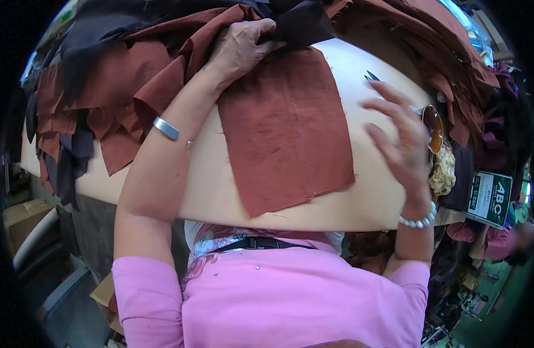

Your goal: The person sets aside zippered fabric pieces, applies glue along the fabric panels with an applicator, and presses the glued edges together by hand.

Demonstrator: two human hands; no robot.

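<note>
"Where's the brown panel?"

"Flat on my bench, just short of the near edge — its far end is by my left hand."

"What's that hand doing?"

"Pinching dark cloth between thumb and fingers."

"And your right hand?"

"Open, fingers spread and blurred, towards the bench's right edge — scissors show behind it; I can't tell whether they touch."

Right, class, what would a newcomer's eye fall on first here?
First, the flat brown cloth in the middle of the pale table. Next, the left hand at the cloth's far edge, holding a dark cloth, and the blurred, open right hand to its right. Heaped fabric lies along the far side.
</note>
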